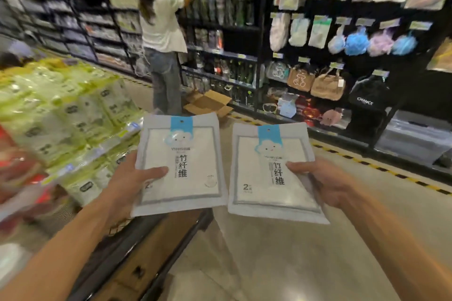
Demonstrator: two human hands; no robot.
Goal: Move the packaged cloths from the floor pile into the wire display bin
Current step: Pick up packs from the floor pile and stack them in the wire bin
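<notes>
Both my forearms reach out low in front of me, each hand carrying a packaged cloth. My left hand [127,179] grips the left cloth pack [179,165] at its lower left edge, thumb laid across the front of the plastic, fingers hidden behind it, so nearly the whole pack stands up and to the right of my hold. My right hand [325,182] pinches the right cloth pack [272,171] at its right edge, thumb pressed on the printed face, the pack spreading leftward from the grip. The two packs sit side by side, just apart, blue header tabs upward. Below the left pack runs a dark display frame [156,249]; whether that is the wire bin I cannot tell. To my left, stacked green-wrapped goods [66,105], blurred. Ahead, a person [163,39] reaches up to a dark shelf [227,24], an opened cardboard box [208,104] on the floor just beside them.
</notes>
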